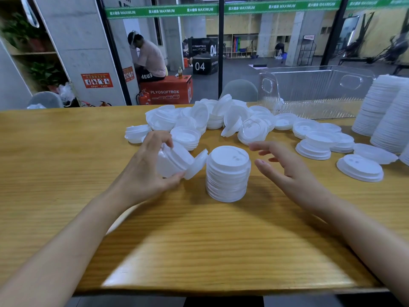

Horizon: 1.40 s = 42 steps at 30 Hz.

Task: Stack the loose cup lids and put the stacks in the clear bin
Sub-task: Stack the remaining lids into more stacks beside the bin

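Red plyo box (pixel 168 90) past the glass: person (pixel 148 58) sits on its L end, bottle (pixel 180 73) on top beside them. Fire extinguisher (pixel 143 97) at its L base. Black "04" boxes (pixel 204 65) behind it, to the R. Grey chair back (pixel 240 89) R of it.

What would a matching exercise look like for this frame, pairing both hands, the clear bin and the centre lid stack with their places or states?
1 left hand
2 right hand
3 clear bin
4 centre lid stack

A upright on the table, between the hands
B open, holding nothing
C far right of the table, behind loose lids
D gripping a few tilted lids

Pairs: 1-D, 2-B, 3-C, 4-A
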### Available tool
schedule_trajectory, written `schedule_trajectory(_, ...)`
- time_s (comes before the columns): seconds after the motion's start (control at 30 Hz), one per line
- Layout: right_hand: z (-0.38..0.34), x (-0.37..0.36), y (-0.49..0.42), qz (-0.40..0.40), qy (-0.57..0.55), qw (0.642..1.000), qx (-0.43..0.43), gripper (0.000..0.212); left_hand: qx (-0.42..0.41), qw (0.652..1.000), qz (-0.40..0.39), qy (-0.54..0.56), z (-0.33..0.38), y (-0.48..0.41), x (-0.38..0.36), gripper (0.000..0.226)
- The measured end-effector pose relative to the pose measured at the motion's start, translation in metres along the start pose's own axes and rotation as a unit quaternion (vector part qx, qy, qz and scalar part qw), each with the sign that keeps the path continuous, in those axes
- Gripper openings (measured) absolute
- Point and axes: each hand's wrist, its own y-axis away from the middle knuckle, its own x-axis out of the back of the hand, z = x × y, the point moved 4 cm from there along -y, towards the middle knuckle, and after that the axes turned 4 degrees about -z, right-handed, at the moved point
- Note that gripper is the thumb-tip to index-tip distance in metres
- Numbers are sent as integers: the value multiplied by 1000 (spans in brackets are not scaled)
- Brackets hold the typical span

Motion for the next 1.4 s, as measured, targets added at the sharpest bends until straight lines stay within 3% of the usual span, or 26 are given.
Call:
schedule_trajectory(0.17,1,-1,0,-4,3,1000,-3,42,28,999,15,33,-2,-1,2,54)
schedule_trajectory(0.4,1,-1,0,1,7,1000,-8,41,51,983,107,143,16,-12,16,47)
schedule_trajectory(0.57,2,1,0,13,14,1000,-16,45,79,965,36,247,41,-24,-4,53)
schedule_trajectory(0.83,3,11,-1,88,17,996,-16,45,92,974,-62,200,56,-27,-30,61)
schedule_trajectory(1.1,-5,6,0,59,31,997,30,39,105,971,-103,186,58,-25,-40,51)
schedule_trajectory(1.4,-18,3,1,28,62,991,117,28,109,974,-100,170,55,-21,-41,57)
